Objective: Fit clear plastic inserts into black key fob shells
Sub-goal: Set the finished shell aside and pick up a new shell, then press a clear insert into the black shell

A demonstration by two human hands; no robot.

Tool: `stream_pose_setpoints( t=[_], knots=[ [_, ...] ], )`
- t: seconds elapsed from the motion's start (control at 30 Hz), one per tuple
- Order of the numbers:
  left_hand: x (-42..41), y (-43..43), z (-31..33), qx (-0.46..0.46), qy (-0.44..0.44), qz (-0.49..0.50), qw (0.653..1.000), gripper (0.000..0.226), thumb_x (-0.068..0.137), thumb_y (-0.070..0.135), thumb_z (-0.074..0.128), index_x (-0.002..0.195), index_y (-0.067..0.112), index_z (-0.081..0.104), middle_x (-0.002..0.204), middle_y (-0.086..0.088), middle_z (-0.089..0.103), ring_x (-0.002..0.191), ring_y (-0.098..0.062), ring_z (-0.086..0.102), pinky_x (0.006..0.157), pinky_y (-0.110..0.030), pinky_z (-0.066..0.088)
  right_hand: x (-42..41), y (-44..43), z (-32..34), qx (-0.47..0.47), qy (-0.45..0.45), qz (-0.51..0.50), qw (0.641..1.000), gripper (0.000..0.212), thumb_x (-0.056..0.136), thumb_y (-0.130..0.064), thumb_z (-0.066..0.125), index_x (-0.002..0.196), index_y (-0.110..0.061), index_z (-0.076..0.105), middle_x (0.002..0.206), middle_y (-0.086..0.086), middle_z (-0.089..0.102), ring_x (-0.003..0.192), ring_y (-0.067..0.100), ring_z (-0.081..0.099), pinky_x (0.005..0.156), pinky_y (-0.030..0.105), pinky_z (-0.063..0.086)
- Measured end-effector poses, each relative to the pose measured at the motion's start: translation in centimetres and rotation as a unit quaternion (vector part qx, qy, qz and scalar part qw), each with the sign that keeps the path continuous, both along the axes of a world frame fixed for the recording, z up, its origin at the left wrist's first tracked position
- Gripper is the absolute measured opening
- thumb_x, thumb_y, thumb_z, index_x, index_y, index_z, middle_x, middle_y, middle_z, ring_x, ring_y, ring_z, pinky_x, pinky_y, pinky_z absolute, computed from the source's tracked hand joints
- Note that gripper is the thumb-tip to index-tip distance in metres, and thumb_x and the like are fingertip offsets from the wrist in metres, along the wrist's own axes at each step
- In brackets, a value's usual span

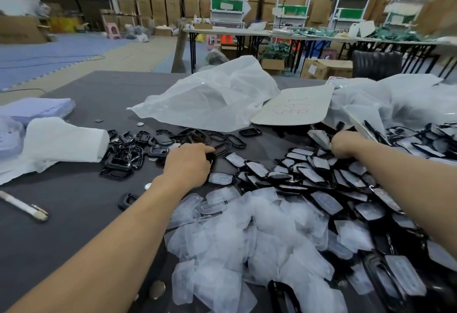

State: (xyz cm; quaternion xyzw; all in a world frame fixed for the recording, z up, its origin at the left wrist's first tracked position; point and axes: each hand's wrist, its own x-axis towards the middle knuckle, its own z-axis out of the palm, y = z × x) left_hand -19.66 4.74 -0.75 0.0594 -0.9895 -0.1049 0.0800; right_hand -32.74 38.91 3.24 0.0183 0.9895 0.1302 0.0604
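The left hand [190,164] is laid palm down on the dark table [74,226], and its fingers are curled over a black shell [211,158], which appears to be gripped at the fingertips. The right hand [345,148] is stretched further out and well apart from the left. It is seen from behind at the edge of the pile of filled shells [319,176], and its fingers are hidden, so it cannot be told whether anything is held.

The loose empty shells [128,154] are scattered just outboard of the left hand and beyond its knuckles. The heap of clear inserts [230,238] lies on the near side of both hands, between the two forearms and closer to the body than either palm.

One single insert [218,178] lies just beside the left hand, on its near inner side, flat on the table, with its long axis running roughly across from one hand toward the other. The shell under the left fingers is only partly seen, so its axis cannot be judged.

The left hand is much the nearer to that insert, but it is taken up by the shell. It is judged that the right hand would have to be drawn back and inward across the filled pile to reach it.
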Motion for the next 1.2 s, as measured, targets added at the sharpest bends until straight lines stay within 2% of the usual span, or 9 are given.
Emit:
stream_pose_setpoints(
  t=[0.13,0.4,0.63,0.7,0.77,0.87,0.97,1.1,1.2],
  knots=[
    [0.1,0.0,0.1,0.032,0.055,0.062,0.996,0.031,0.095,0.017,0.066,0.116,0.038,0.076,0.125,-0.001,0.072,0.119,-0.026,0.061,0.102,-0.035,0.044,0.4,-0.1,0.9,-0.017,-0.018,0.03,0.999,0.03,0.101,-0.007,0.043,0.118,-0.001,0.066,0.126,0.016,0.065,0.112,0.03,0.064,0.081,0.029,0.045],
    [2.7,0.7,0.5,0.163,0.187,0.171,0.954,0.03,0.079,0.018,0.072,0.097,0.042,0.077,0.092,0.011,0.078,0.094,-0.025,0.071,0.076,-0.032,0.052,1.2,1.7,1.0,-0.07,0.086,0.067,0.992,0.023,0.092,-0.005,0.058,0.11,-0.005,0.072,0.114,0.016,0.07,0.1,0.035,0.067,0.081,0.034,0.054],
    [6.6,1.5,2.3,0.531,0.155,0.163,0.817,0.02,0.075,0.001,0.077,0.081,0.02,0.075,0.07,-0.001,0.077,0.061,-0.018,0.07,0.06,-0.033,0.057,4.8,-2.2,2.7,-0.298,0.198,0.045,0.933,0.025,0.09,-0.006,0.064,0.088,-0.022,0.082,0.096,0.008,0.077,0.087,0.031,0.068,0.082,0.041,0.06],
    [8.1,2.4,2.0,0.609,0.108,0.139,0.773,0.033,0.078,-0.016,0.06,0.079,0.012,0.076,0.075,-0.01,0.078,0.057,-0.022,0.071,0.053,-0.034,0.058,7.0,-4.9,3.1,-0.403,0.176,0.047,0.897,0.027,0.09,-0.004,0.067,0.086,-0.026,0.083,0.087,0.0,0.079,0.073,0.017,0.067,0.064,0.03,0.058],
    [9.6,3.2,1.7,0.617,0.074,0.126,0.773,0.041,0.079,-0.02,0.05,0.08,0.011,0.077,0.078,-0.009,0.079,0.058,-0.021,0.072,0.049,-0.033,0.058,10.5,-8.0,3.0,-0.555,0.112,0.065,0.822,0.028,0.09,-0.001,0.07,0.084,-0.025,0.082,0.069,-0.007,0.076,0.051,0.002,0.057,0.049,0.019,0.047],
    [11.8,3.9,1.2,0.62,0.069,0.128,0.771,0.037,0.088,-0.014,0.045,0.09,0.008,0.075,0.075,-0.008,0.078,0.061,-0.023,0.076,0.045,-0.029,0.055,16.4,-12.2,1.5,-0.712,0.009,0.081,0.698,0.029,0.086,0.004,0.074,0.081,-0.023,0.082,0.077,0.0,0.079,0.063,0.008,0.062,0.065,0.02,0.052],
    [13.6,4.1,0.8,0.611,0.076,0.127,0.778,0.032,0.092,-0.008,0.048,0.091,0.01,0.074,0.071,-0.009,0.077,0.06,-0.026,0.076,0.044,-0.027,0.052,21.3,-15.3,-0.9,-0.803,-0.051,0.046,0.592,0.024,0.084,0.007,0.073,0.084,-0.016,0.082,0.073,0.012,0.072,0.051,0.012,0.05,0.048,0.02,0.042],
    [15.7,3.7,0.6,0.615,0.077,0.096,0.779,0.036,0.09,-0.004,0.054,0.078,0.022,0.077,0.072,-0.011,0.075,0.051,-0.024,0.066,0.04,-0.026,0.044,24.6,-17.2,-2.5,-0.839,-0.064,0.003,0.54,0.022,0.089,0.009,0.061,0.094,-0.008,0.073,0.077,0.02,0.074,0.047,0.019,0.054,0.045,0.025,0.045],
    [16.6,3.3,0.3,0.623,0.066,0.056,0.777,0.032,0.096,0.001,0.059,0.092,0.027,0.078,0.075,-0.01,0.074,0.049,-0.025,0.062,0.04,-0.025,0.042,25.4,-17.2,-3.2,-0.85,-0.062,-0.01,0.523,0.022,0.09,0.008,0.056,0.106,-0.003,0.066,0.081,0.023,0.073,0.052,0.022,0.059,0.051,0.028,0.052]
  ],
)
